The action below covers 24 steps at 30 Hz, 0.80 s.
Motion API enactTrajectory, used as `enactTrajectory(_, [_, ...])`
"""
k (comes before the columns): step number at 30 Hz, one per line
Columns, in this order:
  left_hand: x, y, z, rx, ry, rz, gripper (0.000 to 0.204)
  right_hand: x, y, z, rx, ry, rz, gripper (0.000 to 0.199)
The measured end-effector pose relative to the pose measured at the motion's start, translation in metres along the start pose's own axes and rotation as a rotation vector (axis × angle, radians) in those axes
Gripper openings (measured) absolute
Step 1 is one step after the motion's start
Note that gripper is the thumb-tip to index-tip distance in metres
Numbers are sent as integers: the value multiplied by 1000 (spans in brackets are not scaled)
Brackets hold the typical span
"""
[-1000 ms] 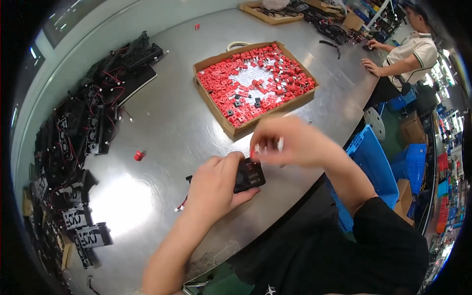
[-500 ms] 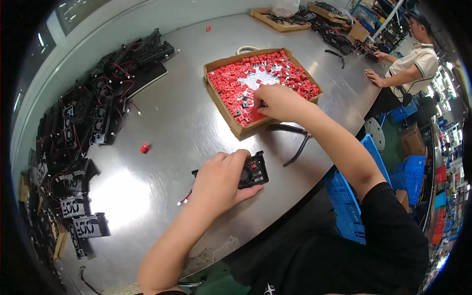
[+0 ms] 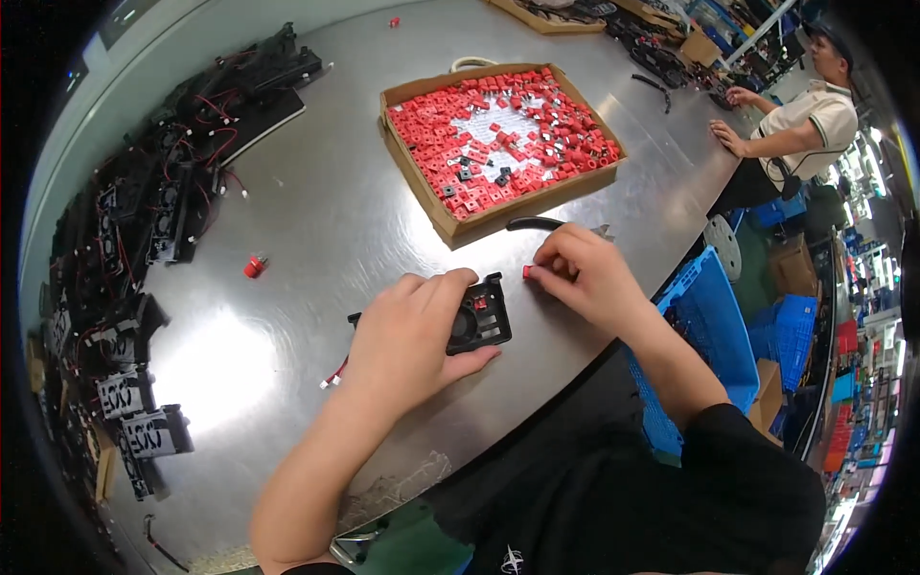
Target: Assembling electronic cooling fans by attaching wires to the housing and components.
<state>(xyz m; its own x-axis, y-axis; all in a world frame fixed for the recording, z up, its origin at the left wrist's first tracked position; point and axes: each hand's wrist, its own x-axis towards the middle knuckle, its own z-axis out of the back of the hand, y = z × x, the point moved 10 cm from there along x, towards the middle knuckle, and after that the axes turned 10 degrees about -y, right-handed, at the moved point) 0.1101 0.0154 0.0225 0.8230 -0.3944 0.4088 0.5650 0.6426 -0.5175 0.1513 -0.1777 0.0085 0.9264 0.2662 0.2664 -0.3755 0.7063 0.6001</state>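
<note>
My left hand (image 3: 407, 326) is closed around a black plastic fan housing (image 3: 494, 321) on the metal table, covering much of it. A small red piece (image 3: 480, 303) sits in the uncovered end of the housing, and thin wires with white plugs (image 3: 331, 380) stick out at its other end. Just right of the housing, my right hand (image 3: 589, 278) pinches a small red plastic part (image 3: 527, 273) between thumb and fingertips. Beyond both hands stands a shallow cardboard box (image 3: 522, 208) full of similar red parts. Black-handled pliers (image 3: 534, 223), partly hidden, lie behind my right hand.
Many black fan housings with red wires (image 3: 172, 216) are piled along the left. A loose red-capped part (image 3: 254, 266) lies nearer the middle. Blue plastic crates (image 3: 714, 316) stand below the table's right edge. At the far right a co-worker (image 3: 800, 134) works by the table.
My right hand has come out of the cardboard box toward me and now holds a red part beside the housing. My left hand keeps its grip on the housing. The whole view has shifted slightly.
</note>
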Motion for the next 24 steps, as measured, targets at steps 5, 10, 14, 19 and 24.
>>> enactTrajectory(5, [2,2,-1,1,-10,18,70,3,2,20,-9,1,167,20])
enactTrajectory(10, [1,3,-3,3,7,28,72,3,12,-10,-4,128,197,17])
enactTrajectory(14, [0,3,-1,15,-9,2,74,11,18,-13,52,110,105,18])
enactTrajectory(19, [-3,8,-4,-49,-16,26,75,9,88,-9,136,29,423,22])
enactTrajectory(24, [-4,11,-6,-40,-9,18,77,-1,104,-24,57,26,576,25])
